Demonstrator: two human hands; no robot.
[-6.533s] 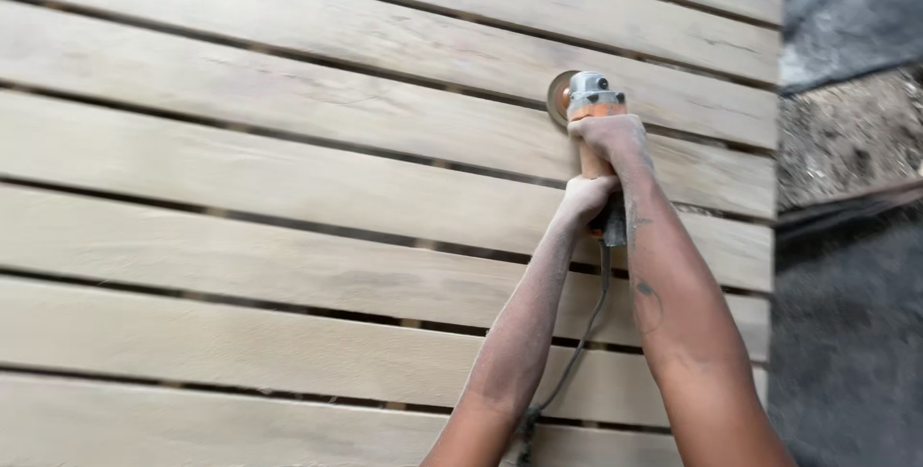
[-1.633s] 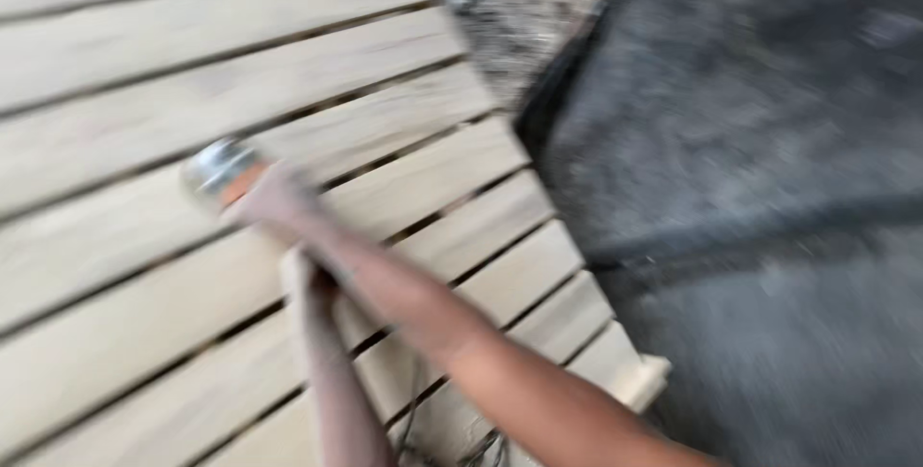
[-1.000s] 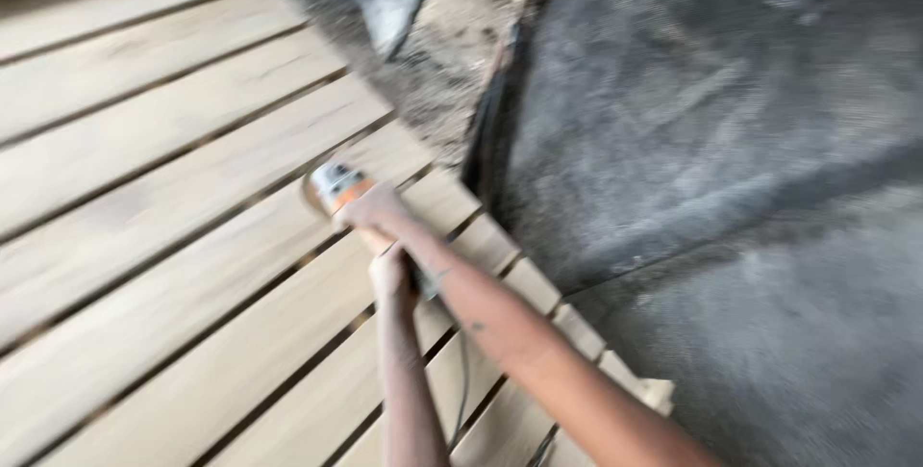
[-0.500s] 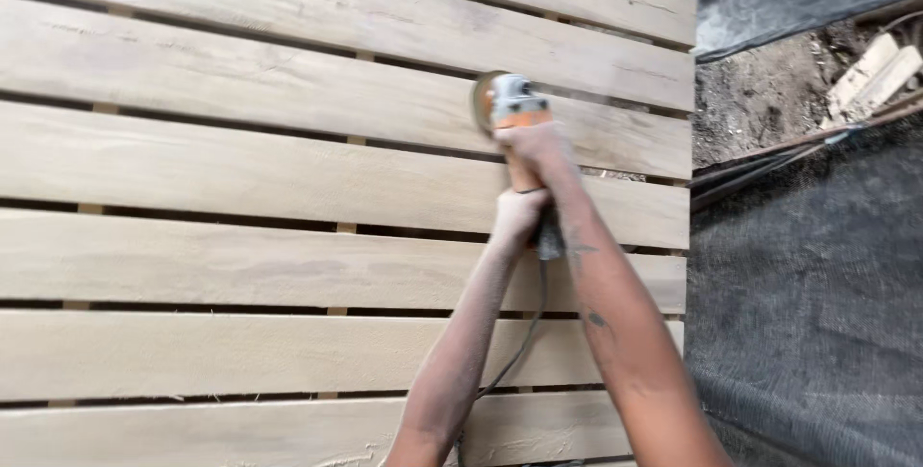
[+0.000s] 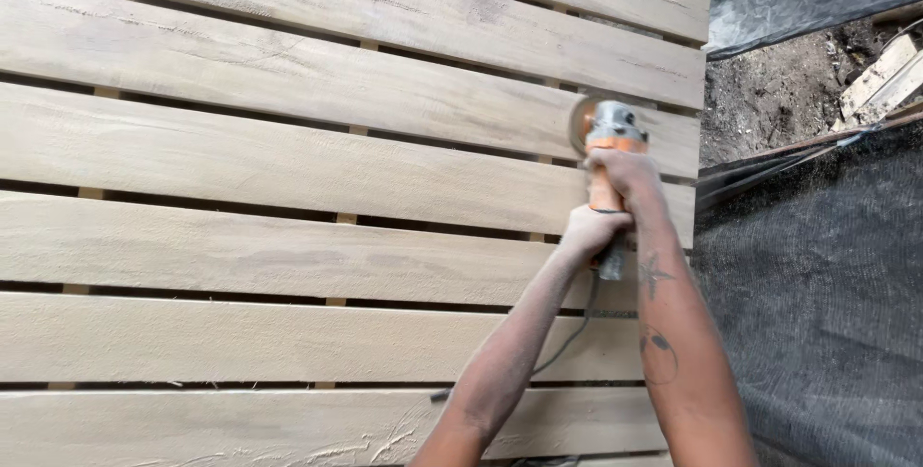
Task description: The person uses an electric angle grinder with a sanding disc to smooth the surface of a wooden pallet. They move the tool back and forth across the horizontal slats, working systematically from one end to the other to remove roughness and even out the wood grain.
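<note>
Pale planks [image 5: 288, 159] carry my angle grinder [image 5: 608, 140]; right hand [image 5: 627, 174] and left hand [image 5: 593, 233] clamp it, and near the right edge its disc could snag a gap.

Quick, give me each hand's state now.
Left hand: closed around the rear handle of the angle grinder.
Right hand: closed on the grinder's orange body.

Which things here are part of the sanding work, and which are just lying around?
In use:
- orange angle grinder, sanding disc on the wood
- right hand, near the grinder head
- left hand, on the rear body
- power cord
- wooden planks, laid side by side with gaps

Lying about:
- dark tarp
- scrap wood pieces on bare dirt
</note>
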